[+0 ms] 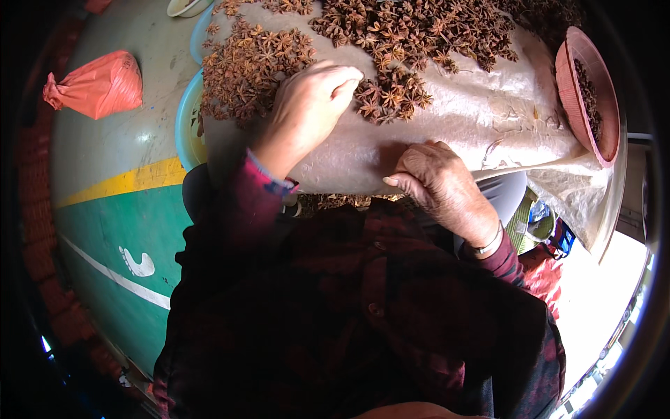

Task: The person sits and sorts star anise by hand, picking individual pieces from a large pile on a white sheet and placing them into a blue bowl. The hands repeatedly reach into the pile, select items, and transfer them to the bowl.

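Note:
Dried star anise lies on a plastic-covered table in a large pile (426, 31), with a smaller cluster (394, 96) at its near edge and a lighter brown heap (248, 66) to the left. Between that heap and the cluster is my left hand (314, 105), fingers curled closed, knuckles close to the cluster. Whatever it may hold is hidden. Over the table's near edge, my right hand (440, 181) is bent inward with its fingers folded and its thumb showing. No object can be made out in it.
A pink basket (572, 91) with small dark pieces stands tilted at the right. Light blue basins (185, 126) sit beside the table's left side. Farther left, a tied red sack (105, 84) rests on the floor. A green woven bag (520, 227) is by my right forearm.

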`<state>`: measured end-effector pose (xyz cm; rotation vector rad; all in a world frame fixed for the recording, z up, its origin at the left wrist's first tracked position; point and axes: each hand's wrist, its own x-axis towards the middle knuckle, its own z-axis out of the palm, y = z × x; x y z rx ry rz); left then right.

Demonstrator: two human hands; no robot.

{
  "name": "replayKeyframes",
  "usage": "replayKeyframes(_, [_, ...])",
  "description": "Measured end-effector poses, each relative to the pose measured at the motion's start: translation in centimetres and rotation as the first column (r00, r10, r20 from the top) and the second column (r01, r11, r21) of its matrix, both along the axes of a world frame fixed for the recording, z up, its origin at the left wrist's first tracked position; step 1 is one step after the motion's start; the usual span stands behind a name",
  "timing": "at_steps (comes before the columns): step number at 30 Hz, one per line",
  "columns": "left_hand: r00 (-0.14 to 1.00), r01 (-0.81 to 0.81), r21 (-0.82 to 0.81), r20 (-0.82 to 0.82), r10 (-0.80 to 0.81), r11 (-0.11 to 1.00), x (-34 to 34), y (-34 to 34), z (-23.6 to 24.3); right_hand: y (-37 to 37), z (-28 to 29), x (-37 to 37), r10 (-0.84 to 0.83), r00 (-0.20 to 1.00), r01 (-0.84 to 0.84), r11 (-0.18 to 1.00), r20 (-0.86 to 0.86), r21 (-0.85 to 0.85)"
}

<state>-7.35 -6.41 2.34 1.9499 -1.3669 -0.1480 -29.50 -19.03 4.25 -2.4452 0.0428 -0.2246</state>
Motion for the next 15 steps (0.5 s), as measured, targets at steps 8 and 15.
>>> replayKeyframes(8, [0.952,-0.006,0.168,0.303,-0.046,0.986,1.3,-1.7,-1.2,0.2,-0.6,-0.4,-0.075,0.993,0.068,0.994,0.088,0.082])
replayKeyframes(15, [0.994,-0.016,0.105,0.112,0.004,0.994,2.4,-1.8,-2.6,0.9,-0.9,0.2,-0.219,0.974,0.182,0.904,0.053,0.387])
